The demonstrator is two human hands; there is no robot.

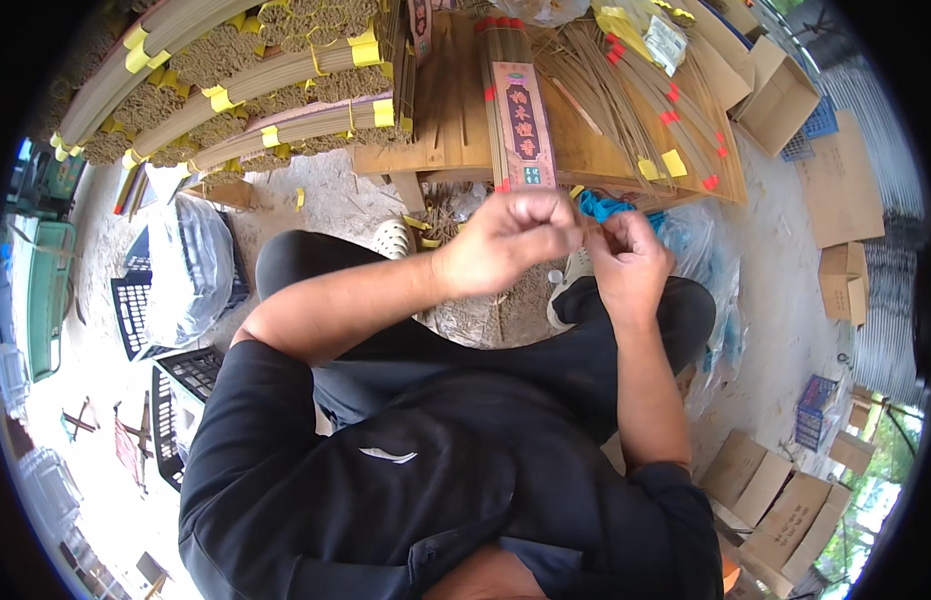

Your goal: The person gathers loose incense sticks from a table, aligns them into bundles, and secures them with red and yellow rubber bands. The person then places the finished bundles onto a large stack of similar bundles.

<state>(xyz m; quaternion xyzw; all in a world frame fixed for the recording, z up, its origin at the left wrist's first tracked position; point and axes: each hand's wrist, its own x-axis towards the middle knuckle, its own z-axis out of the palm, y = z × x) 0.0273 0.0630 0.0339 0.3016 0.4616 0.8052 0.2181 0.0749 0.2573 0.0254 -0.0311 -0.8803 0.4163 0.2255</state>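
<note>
Hands: left hand (510, 240) and right hand (625, 262) meet above the knees, fingertips touching, just below the near edge of the wooden table (455, 130).
Left fingers: curled and pressed together into a loose fist, tips turned toward the right hand.
Right fingers: bent inward and bunched, pinching something too small to make out; whether it is a thread, a band or a stick cannot be told.
Wrapped bundle: a long bundle of incense sticks (515, 100) in a pink paper sleeve lies on the table, its near end at the table's near edge, just beyond the knuckles.
Loose sticks: a fan of thin sticks (625, 100) with red and yellow tags covers the table's right side.
Stacked bundles: yellow-banded bundles (265, 90) run off the table's left edge, cut off by the rim of the view.
Blue scrap: something blue (600, 207) shows behind the hands, mostly hidden.
Cardboard boxes: boxes (785, 95) lie on the ground to the right.
</note>
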